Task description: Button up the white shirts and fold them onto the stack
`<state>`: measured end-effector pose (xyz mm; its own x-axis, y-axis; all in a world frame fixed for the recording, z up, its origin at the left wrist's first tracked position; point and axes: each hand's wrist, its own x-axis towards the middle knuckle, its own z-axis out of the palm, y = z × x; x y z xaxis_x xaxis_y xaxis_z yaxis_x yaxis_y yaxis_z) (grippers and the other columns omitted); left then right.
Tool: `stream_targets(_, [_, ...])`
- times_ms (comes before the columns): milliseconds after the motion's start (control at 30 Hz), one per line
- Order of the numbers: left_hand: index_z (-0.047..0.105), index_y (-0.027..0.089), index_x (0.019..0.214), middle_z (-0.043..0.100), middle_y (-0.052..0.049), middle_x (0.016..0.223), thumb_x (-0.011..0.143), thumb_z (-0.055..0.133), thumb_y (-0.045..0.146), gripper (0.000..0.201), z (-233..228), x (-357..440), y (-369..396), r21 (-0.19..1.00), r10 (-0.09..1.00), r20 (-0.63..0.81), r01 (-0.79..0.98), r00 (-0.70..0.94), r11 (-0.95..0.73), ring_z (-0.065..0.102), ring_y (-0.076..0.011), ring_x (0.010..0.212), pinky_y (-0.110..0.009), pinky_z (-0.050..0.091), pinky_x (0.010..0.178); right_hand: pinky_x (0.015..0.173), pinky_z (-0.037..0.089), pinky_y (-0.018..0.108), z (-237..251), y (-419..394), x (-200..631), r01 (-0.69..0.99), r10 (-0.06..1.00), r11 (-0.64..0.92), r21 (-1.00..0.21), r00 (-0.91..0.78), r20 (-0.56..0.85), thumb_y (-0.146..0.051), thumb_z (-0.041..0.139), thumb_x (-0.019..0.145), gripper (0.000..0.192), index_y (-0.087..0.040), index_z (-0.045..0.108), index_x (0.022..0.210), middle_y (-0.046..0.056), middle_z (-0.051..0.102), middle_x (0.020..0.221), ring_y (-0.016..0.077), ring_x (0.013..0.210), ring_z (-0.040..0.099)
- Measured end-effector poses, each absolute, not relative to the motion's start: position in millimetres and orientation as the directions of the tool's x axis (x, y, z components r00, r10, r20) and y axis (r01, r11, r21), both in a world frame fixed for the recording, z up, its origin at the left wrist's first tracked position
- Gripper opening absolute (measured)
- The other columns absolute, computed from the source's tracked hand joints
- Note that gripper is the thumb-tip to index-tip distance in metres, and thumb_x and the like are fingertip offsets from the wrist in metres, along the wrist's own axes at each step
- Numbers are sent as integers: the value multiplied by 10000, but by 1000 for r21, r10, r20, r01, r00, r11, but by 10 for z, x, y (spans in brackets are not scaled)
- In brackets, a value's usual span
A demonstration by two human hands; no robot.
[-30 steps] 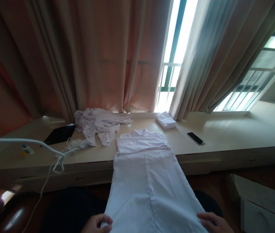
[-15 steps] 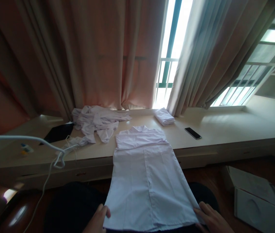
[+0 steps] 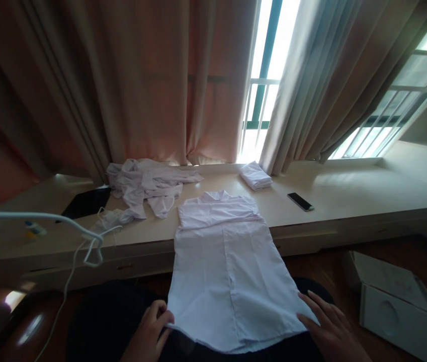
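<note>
A white shirt [image 3: 213,281] lies lengthwise before me, its collar end on the ledge and its lower part hanging over the front edge towards my lap. My left hand [image 3: 153,327] pinches the left corner of the hem between thumb and fingers. At the right hem corner, my right hand [image 3: 328,324] has the cloth between its thumb and its straighter fingers. The upper part of the shirt has crosswise folds below the collar. Beyond it sit a crumpled white garment [image 3: 145,183] and a neatly folded white garment [image 3: 255,176].
A phone [image 3: 300,201] lies on the ledge [image 3: 349,193] to the right. At left are a black flat item [image 3: 83,202], a small bottle [image 3: 35,228] and a white cable [image 3: 47,215] crossing the foreground. A white box [image 3: 402,311] stands on the floor at right. Curtains [image 3: 153,85] hang behind.
Both hands have risen slightly with the hem, the left moving a little right. The hem's lower edge now sags between them. My right fingers are more extended.
</note>
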<state>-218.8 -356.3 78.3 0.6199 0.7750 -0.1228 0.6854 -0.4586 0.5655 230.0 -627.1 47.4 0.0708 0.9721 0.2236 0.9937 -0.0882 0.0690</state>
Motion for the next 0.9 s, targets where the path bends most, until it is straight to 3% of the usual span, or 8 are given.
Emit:
stream_targets(100, [712, 288, 912, 563, -57, 1224, 891, 556, 279, 157, 904, -2150, -3331, 574, 784, -7, 645, 621, -505, 529, -265, 1152, -373, 425, 1025, 1062, 349, 497, 731, -6053, 2323, 997, 976, -78, -25, 81, 202, -146, 542, 857, 385, -371, 726, 1109, -3, 584, 1413, 309, 1337, 497])
stream_targets(367, [740, 293, 985, 629, -57, 1130, 936, 529, 357, 226, 1237, -1817, -2310, 608, 722, 97, 533, 685, -588, 562, -237, 1114, -345, 440, 1011, 1022, 405, 383, 1436, -5049, 2594, 982, 980, 35, -188, 3, 198, -230, 569, 927, 251, -315, 729, 1101, 25, 733, 1138, 232, 1190, 614])
stream_targets(667, [738, 230, 952, 654, -72, 1082, 903, 581, 434, 262, 1441, -927, -428, 633, 733, 390, 417, 557, -653, 589, -224, 1067, -344, 459, 983, 918, 479, 392, 1834, -2929, 3682, 957, 972, 69, -280, -1, 236, -420, 484, 979, 317, -243, 732, 1066, 75, 733, 1037, 235, 990, 651])
stream_targets(800, [708, 183, 956, 671, -71, 1043, 854, 603, 506, 354, 1258, -342, 786, 716, 827, 378, 436, 415, -546, 609, -209, 989, -291, 496, 841, 851, 474, 359, 1713, -1555, 4367, 943, 934, -72, -325, 179, 310, -487, 478, 979, 393, -189, 731, 1015, 76, 736, 973, 220, 867, 649])
stream_targets(900, [712, 165, 942, 685, -37, 890, 806, 625, 525, 395, 858, 40, 1630, 800, 890, 180, 465, 419, -380, 596, -168, 795, -255, 469, 708, 802, 443, 326, 1368, -560, 4886, 947, 941, -126, -295, 209, 268, -488, 507, 960, 438, -115, 732, 916, 82, 724, 867, 190, 793, 627])
